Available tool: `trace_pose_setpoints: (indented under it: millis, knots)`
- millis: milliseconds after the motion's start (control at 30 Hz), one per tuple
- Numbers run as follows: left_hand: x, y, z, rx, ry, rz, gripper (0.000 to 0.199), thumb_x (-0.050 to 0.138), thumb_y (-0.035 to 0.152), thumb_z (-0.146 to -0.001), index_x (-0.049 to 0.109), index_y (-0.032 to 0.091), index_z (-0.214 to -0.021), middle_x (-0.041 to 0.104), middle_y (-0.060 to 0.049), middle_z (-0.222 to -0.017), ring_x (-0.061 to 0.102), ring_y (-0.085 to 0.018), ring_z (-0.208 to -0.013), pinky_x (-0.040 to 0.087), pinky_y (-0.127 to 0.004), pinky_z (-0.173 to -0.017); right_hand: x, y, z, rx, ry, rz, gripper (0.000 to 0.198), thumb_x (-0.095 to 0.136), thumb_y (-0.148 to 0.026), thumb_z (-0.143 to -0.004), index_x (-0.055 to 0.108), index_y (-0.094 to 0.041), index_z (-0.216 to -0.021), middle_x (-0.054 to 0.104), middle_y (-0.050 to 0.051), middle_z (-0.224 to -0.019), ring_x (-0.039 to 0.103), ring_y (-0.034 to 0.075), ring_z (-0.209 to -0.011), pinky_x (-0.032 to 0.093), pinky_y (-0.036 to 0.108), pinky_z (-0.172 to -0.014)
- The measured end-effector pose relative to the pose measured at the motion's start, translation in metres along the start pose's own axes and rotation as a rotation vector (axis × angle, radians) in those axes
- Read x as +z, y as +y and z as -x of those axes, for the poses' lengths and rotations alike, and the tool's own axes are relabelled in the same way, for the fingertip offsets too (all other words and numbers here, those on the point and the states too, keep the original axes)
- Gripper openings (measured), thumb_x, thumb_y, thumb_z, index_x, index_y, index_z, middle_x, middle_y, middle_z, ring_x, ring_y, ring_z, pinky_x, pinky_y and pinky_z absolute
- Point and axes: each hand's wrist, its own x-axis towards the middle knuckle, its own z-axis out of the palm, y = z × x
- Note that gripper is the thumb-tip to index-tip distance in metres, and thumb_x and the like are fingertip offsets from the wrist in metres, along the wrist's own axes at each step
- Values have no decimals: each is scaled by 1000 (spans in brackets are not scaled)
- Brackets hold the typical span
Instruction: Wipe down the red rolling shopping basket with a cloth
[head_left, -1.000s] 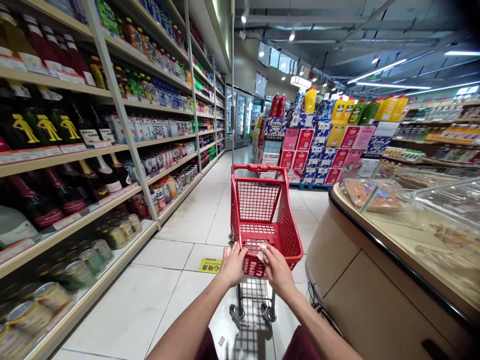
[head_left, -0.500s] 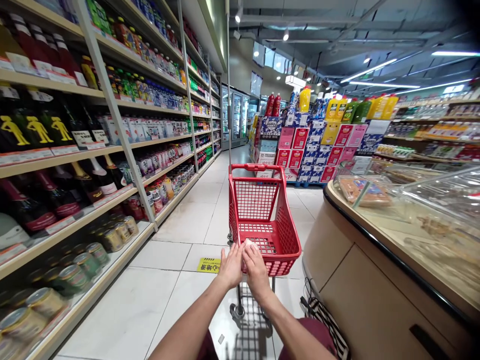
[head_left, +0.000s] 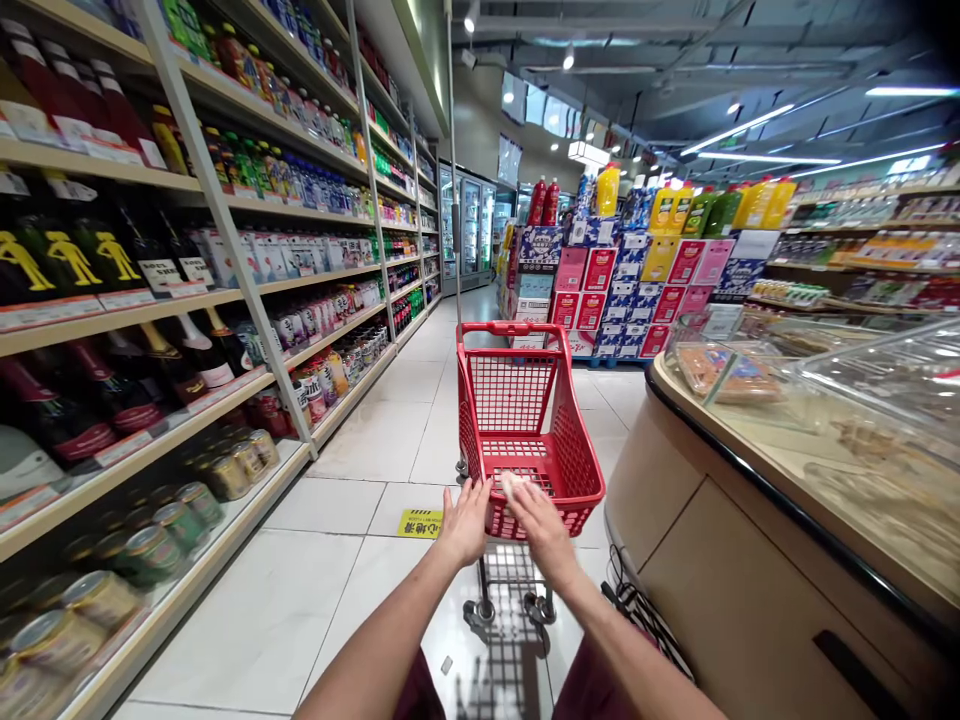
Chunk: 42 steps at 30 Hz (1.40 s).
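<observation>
Both forearms [head_left: 397,630] are cut off by the lower edge. At lower centre, the near rim of the red cart [head_left: 571,455] is touched by the left hand [head_left: 465,525], fingers loosely spread; any grip cannot be told. There, a white wad [head_left: 510,483], partly hidden, is held under the right hand's [head_left: 545,530] fingers. At upper centre, the contents of the coolers [head_left: 470,225] are indistinct.

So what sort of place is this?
Most likely a supermarket: shelves packed with bottles and cans run along the left of the view, a red shopping cart stands in the aisle, and glass-doored cabinets show at its far end.
</observation>
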Motion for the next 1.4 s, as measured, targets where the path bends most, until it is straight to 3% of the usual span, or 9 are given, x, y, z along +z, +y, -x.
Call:
trace_pose_setpoints:
  millis: [200,400,500,600,733,933,1100,1267,1400]
  knots:
    - [-1,5,-1,14,67,-41,80,40,8,-60,14,14,-135,-1,-7,-145,-2,-23,-132,0,-53,-104,-41,35,33,224,101,67,48,32,-7,-84,38,-27,-128,44,4,-130,32,19,-124,34,45,-99]
    - [3,4,1,128,118,-60,70,38,10,-65,21,12,-133,12,-7,-144,3,-15,-132,5,-45,-106,24,-28,26,42,24,-105,44,36,-5,-83,49,-25,-119,52,5,-121,34,19,-123,36,46,-98]
    - [0,-1,2,119,105,-78,68,39,10,-65,25,14,-131,14,-6,-144,4,-14,-132,4,-44,-107,37,-34,42,4,-88,-108,42,38,-2,-80,55,-25,-112,59,4,-113,42,18,-117,40,42,-95]
    - [-5,-4,1,86,102,-84,69,39,7,-63,27,13,-130,16,-8,-144,6,-15,-132,4,-46,-106,22,-19,63,22,-172,-94,47,36,1,-78,57,-25,-109,61,3,-110,47,17,-113,46,37,-89]
    - [-4,-1,-2,72,114,-84,68,38,7,-63,27,13,-130,17,-9,-143,8,-17,-132,1,-50,-105,-3,0,63,30,-105,-86,52,32,3,-77,49,-22,-119,52,6,-122,37,17,-121,41,40,-95]
    - [3,9,2,107,132,-107,68,35,6,-66,22,13,-133,19,-8,-143,7,-16,-132,-1,-49,-105,-5,4,63,32,-134,-41,50,34,3,-76,58,-26,-108,62,4,-107,47,17,-112,44,40,-91]
    - [5,20,3,95,141,-117,66,34,8,-68,22,12,-133,20,-9,-142,10,-18,-131,0,-50,-105,-21,21,63,81,-63,-62,51,33,-1,-79,46,-23,-122,48,5,-126,32,19,-124,38,44,-97]
    - [13,29,2,105,136,-96,69,35,9,-68,18,15,-135,16,-8,-143,7,-17,-132,1,-48,-105,-28,38,78,124,-142,12,49,32,0,-77,55,-25,-113,59,3,-112,47,17,-113,48,35,-88]
    - [17,29,0,102,139,-94,69,35,9,-68,17,14,-135,15,-7,-144,7,-17,-132,2,-49,-105,-37,48,81,171,-93,45,56,31,1,-75,48,-26,-121,50,3,-124,40,18,-119,42,39,-94]
